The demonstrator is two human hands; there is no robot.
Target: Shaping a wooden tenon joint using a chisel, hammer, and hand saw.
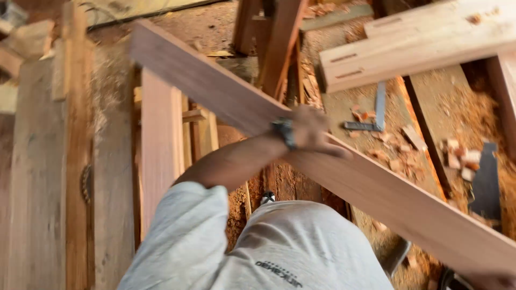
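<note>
A carpentry shop floor [333, 113] here, thick with sawdust and reddish wood chips, timber lying everywhere. Across the middle runs a long reddish-brown plank [215, 88], smooth-planed and straight-edged, slanting from upper left down to lower right, raised above the clutter below it. The left hand [312, 134] lies flat on top of it about midway along, fingers spread and pressing down — looks like a steadying hold so the long board doesn't swing or tip. That grip is flat on the face of the board, not wrapped round its edge. A dark wristwatch [285, 131] sits on that wrist, and the pale grey sleeve [188, 236] fills the lower frame.

Down at the bottom right corner, a sliver of what may be the right hand [492, 280] at the plank's low end — too little showing to tell whether its grip is closed on the board or not.

Beyond the plank, a pale squared beam [419, 43] with narrow mortise slots cut in its side, fresh and lighter than the rest. Beside it on the floor, a metal try square [373, 115], and a dark flat saw blade [486, 182] to the right among small offcuts [462, 161]. On the left, rough upright boards [75, 161], blurred by motion, grain barely readable.
</note>
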